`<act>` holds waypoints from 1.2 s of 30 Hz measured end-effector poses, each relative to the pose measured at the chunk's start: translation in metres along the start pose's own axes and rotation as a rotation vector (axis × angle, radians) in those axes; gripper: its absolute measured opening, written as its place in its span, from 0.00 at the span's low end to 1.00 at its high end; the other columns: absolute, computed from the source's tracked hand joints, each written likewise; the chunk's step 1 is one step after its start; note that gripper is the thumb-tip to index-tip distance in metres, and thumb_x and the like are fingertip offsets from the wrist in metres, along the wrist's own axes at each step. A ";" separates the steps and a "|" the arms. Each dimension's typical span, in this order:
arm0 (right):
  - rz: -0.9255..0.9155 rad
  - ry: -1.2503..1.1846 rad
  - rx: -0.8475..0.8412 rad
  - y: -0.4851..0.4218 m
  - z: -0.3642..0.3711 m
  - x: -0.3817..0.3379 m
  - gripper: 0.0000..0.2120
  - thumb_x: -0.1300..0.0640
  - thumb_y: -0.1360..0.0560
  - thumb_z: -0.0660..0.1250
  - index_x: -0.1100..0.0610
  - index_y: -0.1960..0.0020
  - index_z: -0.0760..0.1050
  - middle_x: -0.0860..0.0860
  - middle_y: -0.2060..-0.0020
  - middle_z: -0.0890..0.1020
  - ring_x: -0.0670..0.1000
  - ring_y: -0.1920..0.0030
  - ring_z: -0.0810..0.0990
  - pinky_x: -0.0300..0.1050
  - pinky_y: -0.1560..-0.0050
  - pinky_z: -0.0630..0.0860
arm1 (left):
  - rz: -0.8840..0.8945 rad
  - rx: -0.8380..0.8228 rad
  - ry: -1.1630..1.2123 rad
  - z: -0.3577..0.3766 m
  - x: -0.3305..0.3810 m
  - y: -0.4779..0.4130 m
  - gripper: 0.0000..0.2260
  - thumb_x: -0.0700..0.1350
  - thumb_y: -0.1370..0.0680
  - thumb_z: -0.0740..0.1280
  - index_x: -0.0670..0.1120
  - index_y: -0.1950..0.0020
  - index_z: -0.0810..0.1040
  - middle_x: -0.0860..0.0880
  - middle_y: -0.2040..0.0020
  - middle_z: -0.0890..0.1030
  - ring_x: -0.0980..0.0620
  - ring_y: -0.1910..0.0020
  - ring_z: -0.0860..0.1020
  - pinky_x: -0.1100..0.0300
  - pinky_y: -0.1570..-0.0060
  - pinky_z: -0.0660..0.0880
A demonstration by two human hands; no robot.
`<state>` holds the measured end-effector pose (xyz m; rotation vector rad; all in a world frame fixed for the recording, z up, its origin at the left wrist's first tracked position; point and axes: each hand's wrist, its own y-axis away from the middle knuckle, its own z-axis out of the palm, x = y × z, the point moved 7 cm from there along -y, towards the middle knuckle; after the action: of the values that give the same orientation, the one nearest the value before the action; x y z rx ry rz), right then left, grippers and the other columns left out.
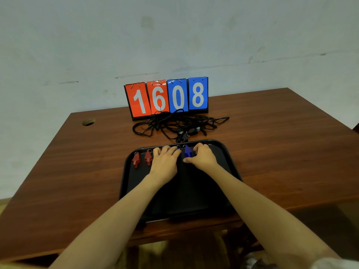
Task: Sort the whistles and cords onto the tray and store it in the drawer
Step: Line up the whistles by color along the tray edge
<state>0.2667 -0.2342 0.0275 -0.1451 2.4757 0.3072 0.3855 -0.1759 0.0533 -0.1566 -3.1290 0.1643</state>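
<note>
Whistles are lined along the tray's [231, 164] far edge; right hand [202, 157] pinches a blue whistle [188, 151], left hand [165, 158] lies flat, holding nothing; cords [174, 123] should be gathered next.

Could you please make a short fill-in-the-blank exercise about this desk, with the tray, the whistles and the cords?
1. The two whistles lying free at the left end of the black tray are ____ in colour.
2. The right hand touches a whistle of ____ colour.
3. The tangled black cords lie on the table, between the tray and the ____.
4. The flip scoreboard shows the digits ____.

Missing words: red; blue; scoreboard; 1608
</note>
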 end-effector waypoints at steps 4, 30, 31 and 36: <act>-0.048 -0.076 0.090 0.000 -0.020 0.001 0.15 0.54 0.25 0.68 0.57 0.41 0.73 0.53 0.41 0.74 0.52 0.45 0.77 0.45 0.49 0.75 | -0.071 0.095 0.141 -0.007 -0.003 -0.006 0.19 0.41 0.22 0.57 0.50 0.32 0.70 0.51 0.30 0.69 0.50 0.31 0.63 0.53 0.37 0.57; -0.286 0.462 -0.140 -0.099 -0.005 -0.047 0.25 0.68 0.22 0.57 0.49 0.30 0.68 0.57 0.35 0.70 0.61 0.37 0.71 0.52 0.45 0.72 | -0.216 -0.015 0.142 0.023 -0.049 -0.119 0.18 0.52 0.22 0.62 0.45 0.35 0.66 0.44 0.38 0.75 0.43 0.39 0.73 0.48 0.38 0.61; -0.288 0.463 -0.136 -0.100 -0.005 -0.046 0.25 0.67 0.22 0.57 0.48 0.30 0.68 0.57 0.36 0.70 0.61 0.38 0.72 0.52 0.46 0.72 | -0.196 0.005 0.111 0.024 -0.048 -0.120 0.18 0.51 0.22 0.63 0.45 0.36 0.67 0.44 0.37 0.73 0.43 0.39 0.72 0.48 0.37 0.62; -0.293 0.443 -0.148 -0.102 -0.006 -0.043 0.25 0.68 0.22 0.57 0.48 0.30 0.68 0.56 0.35 0.69 0.60 0.37 0.72 0.53 0.45 0.73 | -0.213 -0.009 0.063 0.029 -0.048 -0.129 0.19 0.54 0.22 0.62 0.45 0.35 0.69 0.44 0.36 0.73 0.43 0.36 0.69 0.48 0.36 0.62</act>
<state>0.3153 -0.3329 0.0393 -0.6981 2.8113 0.3614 0.4198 -0.3116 0.0381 0.1672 -3.0562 0.1401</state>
